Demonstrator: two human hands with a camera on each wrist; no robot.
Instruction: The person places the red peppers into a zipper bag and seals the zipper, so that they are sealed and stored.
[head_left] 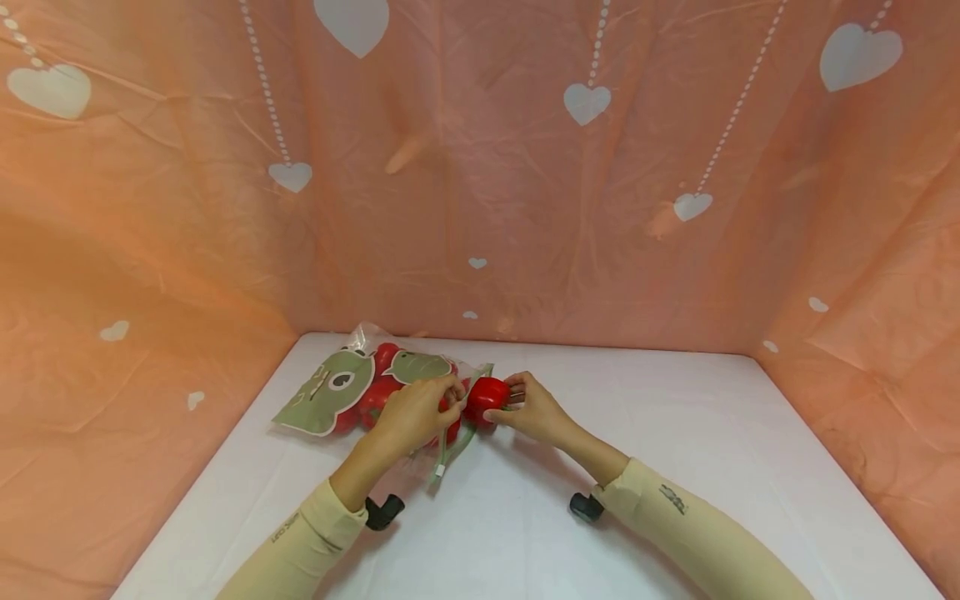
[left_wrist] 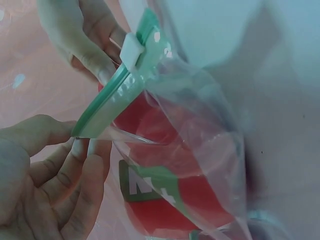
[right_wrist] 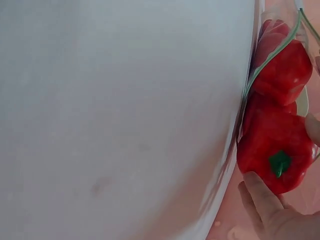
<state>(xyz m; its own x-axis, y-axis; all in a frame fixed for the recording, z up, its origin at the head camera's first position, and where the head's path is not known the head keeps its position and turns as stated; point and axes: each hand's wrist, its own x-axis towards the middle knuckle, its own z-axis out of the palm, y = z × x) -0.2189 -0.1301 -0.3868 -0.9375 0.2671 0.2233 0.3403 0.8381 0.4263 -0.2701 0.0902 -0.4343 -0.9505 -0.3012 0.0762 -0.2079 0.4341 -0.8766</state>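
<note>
A clear zip bag (head_left: 322, 392) printed with a green frog lies on the table, with several red bell peppers (head_left: 380, 398) inside. My left hand (head_left: 420, 412) pinches the green edge of its mouth between thumb and fingers; a white slider (left_wrist: 131, 51) sits on that zip strip in the left wrist view. In my right hand (head_left: 538, 412) is one red bell pepper (right_wrist: 276, 150), gripped between thumb and fingers right at the bag's opening. Its green stem faces my right palm. Other peppers show behind it through the parted mouth.
The bag lies on a white-covered table (head_left: 637, 467). Orange cloth walls (head_left: 525, 208) with white hearts rise along its back and sides. A black strap piece (head_left: 384, 512) shows under the left wrist, another (head_left: 586, 507) under the right.
</note>
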